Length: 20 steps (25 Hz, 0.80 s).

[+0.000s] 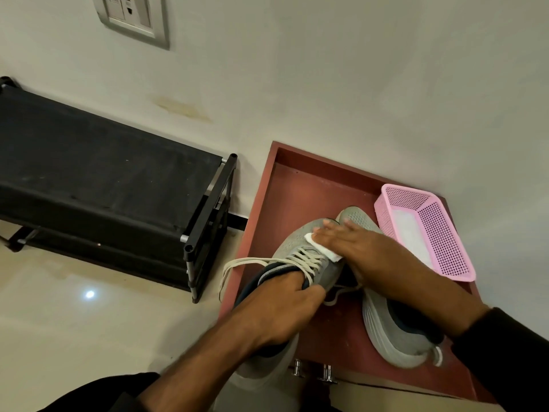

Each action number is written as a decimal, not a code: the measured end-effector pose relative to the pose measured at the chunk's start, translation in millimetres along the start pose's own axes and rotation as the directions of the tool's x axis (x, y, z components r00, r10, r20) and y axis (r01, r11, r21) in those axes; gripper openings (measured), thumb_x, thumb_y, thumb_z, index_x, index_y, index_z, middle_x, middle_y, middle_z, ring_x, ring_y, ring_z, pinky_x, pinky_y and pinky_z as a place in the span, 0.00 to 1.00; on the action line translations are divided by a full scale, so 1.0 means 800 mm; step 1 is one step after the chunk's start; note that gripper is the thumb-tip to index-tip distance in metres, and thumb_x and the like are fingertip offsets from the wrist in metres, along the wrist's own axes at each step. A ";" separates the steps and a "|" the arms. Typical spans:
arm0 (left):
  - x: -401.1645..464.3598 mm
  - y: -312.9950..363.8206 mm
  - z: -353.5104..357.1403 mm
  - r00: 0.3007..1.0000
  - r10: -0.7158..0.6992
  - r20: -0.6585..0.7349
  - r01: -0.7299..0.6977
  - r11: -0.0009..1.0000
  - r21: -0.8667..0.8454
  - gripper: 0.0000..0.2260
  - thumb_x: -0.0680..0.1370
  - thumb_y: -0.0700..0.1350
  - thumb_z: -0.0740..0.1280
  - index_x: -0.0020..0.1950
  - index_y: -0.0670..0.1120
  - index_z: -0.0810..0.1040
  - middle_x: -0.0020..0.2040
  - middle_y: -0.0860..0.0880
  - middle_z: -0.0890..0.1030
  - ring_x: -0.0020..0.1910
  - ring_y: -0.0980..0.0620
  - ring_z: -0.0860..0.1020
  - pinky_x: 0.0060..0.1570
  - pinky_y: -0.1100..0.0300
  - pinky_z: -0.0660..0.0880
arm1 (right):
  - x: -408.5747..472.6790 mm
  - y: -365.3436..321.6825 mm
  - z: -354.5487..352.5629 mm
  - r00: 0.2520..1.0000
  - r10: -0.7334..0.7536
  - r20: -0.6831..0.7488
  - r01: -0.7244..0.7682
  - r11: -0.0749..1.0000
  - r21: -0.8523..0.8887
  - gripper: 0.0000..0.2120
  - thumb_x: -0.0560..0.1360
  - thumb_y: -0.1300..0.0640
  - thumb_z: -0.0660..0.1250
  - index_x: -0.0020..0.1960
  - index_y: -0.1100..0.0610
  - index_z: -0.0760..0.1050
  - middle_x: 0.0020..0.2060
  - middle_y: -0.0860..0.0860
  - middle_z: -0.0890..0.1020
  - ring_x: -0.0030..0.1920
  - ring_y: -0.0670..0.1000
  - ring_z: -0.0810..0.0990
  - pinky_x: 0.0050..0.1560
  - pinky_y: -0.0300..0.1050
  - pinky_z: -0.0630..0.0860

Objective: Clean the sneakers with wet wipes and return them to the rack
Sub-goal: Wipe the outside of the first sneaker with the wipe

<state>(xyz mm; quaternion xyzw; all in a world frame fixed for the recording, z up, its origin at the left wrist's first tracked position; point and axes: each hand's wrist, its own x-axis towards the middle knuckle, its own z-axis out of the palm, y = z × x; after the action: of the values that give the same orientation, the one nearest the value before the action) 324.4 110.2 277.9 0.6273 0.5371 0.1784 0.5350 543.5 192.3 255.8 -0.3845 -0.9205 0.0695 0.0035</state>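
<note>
Two grey sneakers lie on a reddish-brown table top (285, 185). My left hand (279, 307) grips the left sneaker (300, 239) at its collar, fingers reaching inside the opening. My right hand (353, 242) lies flat over that sneaker's toe area and presses a white wet wipe (325, 251) against it with straight fingers. The second sneaker (395, 331) rests beside it to the right, partly under my right forearm. A loose lace (234, 266) hangs off the left sneaker over the table's left edge.
A pink plastic basket (439, 233) with white wipes inside sits at the table's right back. A black shoe rack (113, 173) stands on the floor to the left against the wall. A wall socket (133, 16) is above it.
</note>
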 end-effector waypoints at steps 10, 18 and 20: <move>-0.006 0.008 -0.004 0.999 -0.018 0.042 0.018 1.000 0.014 0.11 0.80 0.48 0.58 0.38 0.48 0.68 0.36 0.52 0.71 0.34 0.55 0.67 0.36 0.60 0.65 | -0.009 -0.040 0.000 0.984 0.176 -0.036 -0.156 0.936 0.315 0.25 0.77 0.62 0.53 0.72 0.50 0.72 0.69 0.45 0.76 0.73 0.41 0.66 0.77 0.46 0.60; -0.006 0.008 -0.004 0.998 -0.058 0.010 0.058 0.998 0.017 0.14 0.79 0.50 0.59 0.53 0.42 0.75 0.49 0.47 0.78 0.50 0.48 0.76 0.52 0.52 0.74 | -0.015 -0.057 0.007 0.752 0.587 -0.298 -0.378 0.755 0.535 0.22 0.80 0.66 0.61 0.69 0.49 0.74 0.65 0.46 0.79 0.63 0.38 0.76 0.70 0.44 0.70; -0.005 0.008 -0.004 0.999 -0.046 0.000 0.045 0.992 -0.119 0.06 0.79 0.49 0.59 0.51 0.51 0.75 0.47 0.57 0.76 0.49 0.56 0.75 0.49 0.61 0.71 | -0.016 -0.067 0.020 0.835 0.478 -0.272 -0.372 0.855 0.361 0.24 0.78 0.66 0.59 0.72 0.51 0.71 0.70 0.46 0.73 0.73 0.42 0.67 0.75 0.48 0.63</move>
<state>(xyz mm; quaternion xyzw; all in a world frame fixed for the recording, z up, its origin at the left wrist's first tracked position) 323.4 109.4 286.4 0.5815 0.5405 0.1988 0.5746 513.5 144.0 247.9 -0.5825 -0.7739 0.1343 0.2092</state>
